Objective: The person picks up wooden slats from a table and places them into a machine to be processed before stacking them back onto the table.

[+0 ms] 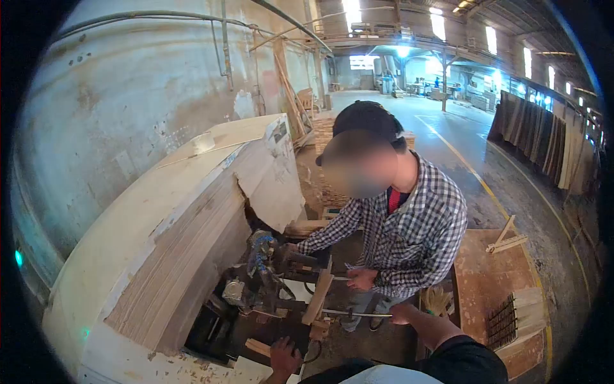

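Observation:
My right hand (401, 313) is closed around the end of a metal rod (368, 314), which runs left to a wooden block (319, 330) on the machine. My left hand (284, 356) lies low on the machine bed, fingers spread, right at the end of a short wooden piece (257, 347). A longer wooden bar (318, 298) stands slanted between the two hands. Beyond it is the machine's dark head (262, 253), with blue marks on it.
Across the machine a co-worker in a checked shirt (416, 224) has one hand (362, 280) at a second rod and another by the machine head. A large pale housing (173, 179) curves along the left. At right, a wooden table (495, 269) holds stacked pale strips (526, 313).

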A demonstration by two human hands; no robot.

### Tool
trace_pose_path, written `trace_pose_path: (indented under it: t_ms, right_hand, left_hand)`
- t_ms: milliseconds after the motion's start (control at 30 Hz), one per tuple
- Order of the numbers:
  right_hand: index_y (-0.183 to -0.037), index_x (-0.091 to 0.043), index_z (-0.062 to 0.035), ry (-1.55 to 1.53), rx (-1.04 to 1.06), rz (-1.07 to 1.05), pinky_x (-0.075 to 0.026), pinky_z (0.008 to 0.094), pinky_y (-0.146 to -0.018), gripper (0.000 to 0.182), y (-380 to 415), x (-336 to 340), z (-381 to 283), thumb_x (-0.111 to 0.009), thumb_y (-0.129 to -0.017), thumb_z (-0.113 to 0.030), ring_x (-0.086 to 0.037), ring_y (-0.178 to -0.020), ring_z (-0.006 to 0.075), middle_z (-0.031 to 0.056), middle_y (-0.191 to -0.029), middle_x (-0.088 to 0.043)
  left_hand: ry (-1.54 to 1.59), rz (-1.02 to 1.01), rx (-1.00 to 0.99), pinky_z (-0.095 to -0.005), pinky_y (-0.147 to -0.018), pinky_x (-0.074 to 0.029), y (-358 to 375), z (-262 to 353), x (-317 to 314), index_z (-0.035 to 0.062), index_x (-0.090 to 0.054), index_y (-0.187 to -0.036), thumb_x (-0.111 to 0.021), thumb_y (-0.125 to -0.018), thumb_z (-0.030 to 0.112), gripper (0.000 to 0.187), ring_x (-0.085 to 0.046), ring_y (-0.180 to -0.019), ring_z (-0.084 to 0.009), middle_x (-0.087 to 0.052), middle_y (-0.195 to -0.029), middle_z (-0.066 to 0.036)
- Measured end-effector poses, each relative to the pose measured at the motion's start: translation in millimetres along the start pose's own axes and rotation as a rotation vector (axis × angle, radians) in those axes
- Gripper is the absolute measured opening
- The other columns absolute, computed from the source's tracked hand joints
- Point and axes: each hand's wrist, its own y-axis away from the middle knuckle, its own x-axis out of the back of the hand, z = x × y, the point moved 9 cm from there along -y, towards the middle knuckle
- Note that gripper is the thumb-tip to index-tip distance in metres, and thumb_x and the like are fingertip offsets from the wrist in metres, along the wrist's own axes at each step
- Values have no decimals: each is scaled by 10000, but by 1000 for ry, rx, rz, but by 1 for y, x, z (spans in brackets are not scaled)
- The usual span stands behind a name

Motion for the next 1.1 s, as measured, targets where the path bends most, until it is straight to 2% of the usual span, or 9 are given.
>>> trace_pose_path:
  t_ms: [133,267,333,467,700,767,900,967,1100]
  right_hand:
    - [-1070,-667,-26,4,-75,-117,-508,516,-779,389,3,8,-3,-473,-992,-354,-633,-895,313,171,-1000,-650]
    - [-1037,-674,-20,-39,-56,-28,-503,522,-770,382,-12,-1,4,-468,-988,-338,-637,-895,314,169,-994,-654]
    - [-1179,-677,-53,171,19,-154,-506,490,-953,580,-33,-20,6,-498,-940,-550,-639,-1097,395,182,-1187,-673]
    - [-1195,-668,-56,11,-61,-90,-514,483,-937,575,8,38,-21,-502,-935,-541,-623,-1137,372,201,-1209,-658]
    - [-1203,-664,-41,137,109,-118,-505,489,-930,611,-44,-13,3,-503,-931,-564,-630,-1100,384,202,-1193,-662]
    - [-1223,-661,-46,-31,-55,-75,-502,494,-930,642,-28,12,-4,-490,-934,-594,-632,-1093,388,206,-1178,-666]
    - [-1227,-662,-43,19,-57,-172,-498,493,-940,662,-37,4,-3,-475,-939,-609,-631,-1098,389,209,-1169,-670]
    - [-1100,-685,-11,-4,-57,-70,-500,503,-908,538,-26,23,-16,-396,-1012,-456,-633,-1015,339,214,-1053,-650]
    - [-1131,-689,-10,0,-107,-101,-500,512,-914,561,-31,15,-12,-404,-1010,-477,-637,-1031,345,199,-1080,-659]
  left_hand:
    - [34,-65,36,-539,-1086,-372,0,-1,1,3,-703,-1105,-616,-832,349,450,-520,-1258,-395,-596,-1326,-188]
    - [24,-178,86,-519,-1111,-358,-7,-9,-3,30,-704,-1161,-601,-848,357,464,-505,-1289,-382,-576,-1374,-174]
    - [10,-193,100,-517,-1115,-353,-9,-13,-5,29,-704,-1157,-596,-853,359,461,-505,-1290,-380,-574,-1377,-174]
    - [50,-288,134,-515,-1117,-350,-16,-20,-3,6,-699,-1140,-592,-859,363,467,-503,-1297,-373,-572,-1376,-177]
    - [21,-294,131,-518,-1100,-365,-15,-32,-8,6,-695,-1141,-593,-857,353,460,-506,-1293,-365,-580,-1359,-179]
    - [81,-173,103,-525,-1098,-363,-15,-33,-2,13,-695,-1150,-589,-861,350,456,-506,-1293,-362,-582,-1354,-189]
    - [81,-200,103,-532,-1082,-375,-21,-34,4,12,-700,-1138,-599,-863,357,453,-520,-1276,-365,-590,-1339,-196]
    - [60,-147,114,-533,-1064,-391,-20,-41,0,13,-712,-1110,-605,-863,363,441,-531,-1258,-369,-602,-1314,-197]
    - [126,-103,24,-532,-1061,-394,-16,-48,-8,19,-718,-1098,-605,-860,368,437,-529,-1253,-379,-609,-1301,-193]
